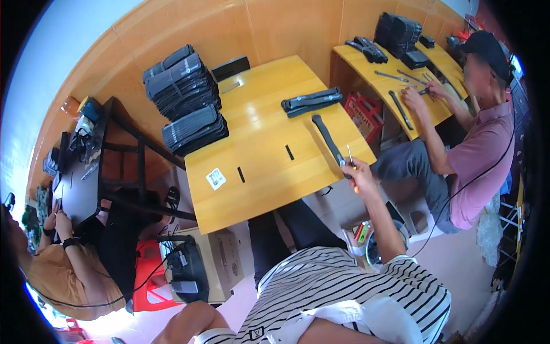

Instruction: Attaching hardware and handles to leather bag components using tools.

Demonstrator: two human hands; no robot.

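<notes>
My right hand (pixel 362 176) is closed at the table's right edge. It holds a thin tool with a yellow handle (pixel 356 187) and a slim metal tip pointing up; its exact kind is too small to tell. A long black strap (pixel 327 137) with a rounded far end lies on the yellow table (pixel 260 183), and its near end meets my fingers. Whether they also grip the strap cannot be made out. My bent left arm (pixel 192 324) shows at the lower edge, but my left hand is out of view.
Tall stacks of folded black straps (pixel 182 86) stand at the table's far left. A smaller strap bundle (pixel 311 102) lies far right. The tabletop has two dark slots and a white label (pixel 216 179). Co-workers sit at a black table (pixel 86 178) and another yellow table (pixel 366 60).
</notes>
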